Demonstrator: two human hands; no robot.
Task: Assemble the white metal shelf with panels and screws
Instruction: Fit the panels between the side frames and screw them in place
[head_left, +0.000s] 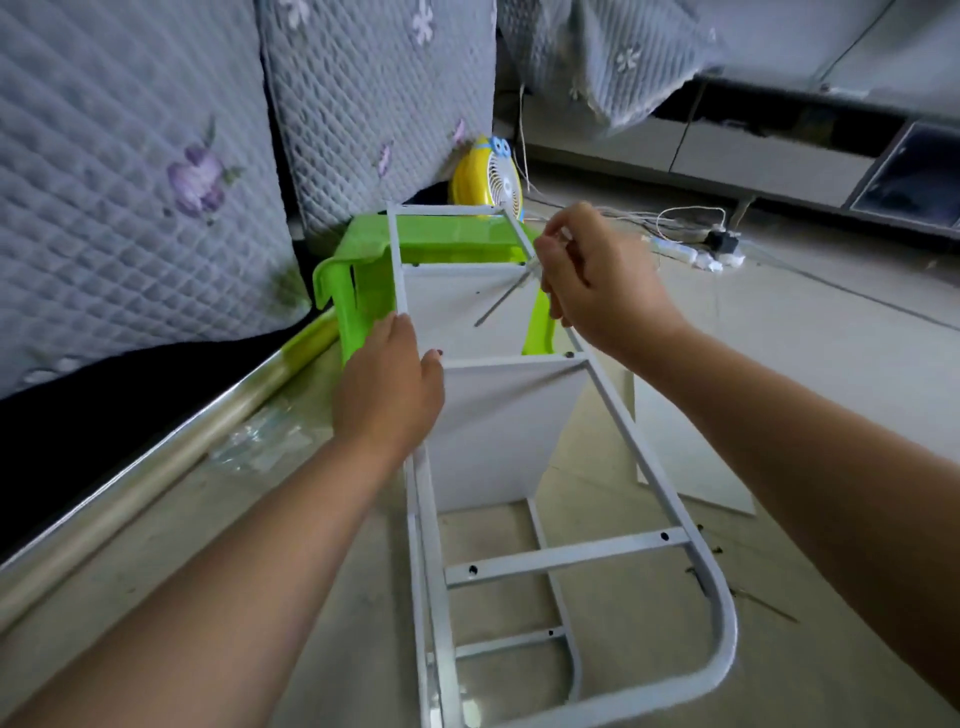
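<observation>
The white metal shelf frame lies lengthwise on the floor, its far end resting on a green plastic stool. Two white panels sit between its side rails. My left hand grips the left rail beside the nearer panel. My right hand holds a thin metal screwdriver over the right rail near the far panel, its shaft slanting down to the left. Dark screw holes show in the near crossbars.
A loose white panel lies flat on the floor to the right. Small screws lie by the frame's curved end. A yellow fan, cables and a power strip are behind. A quilted sofa and metal rail run along the left.
</observation>
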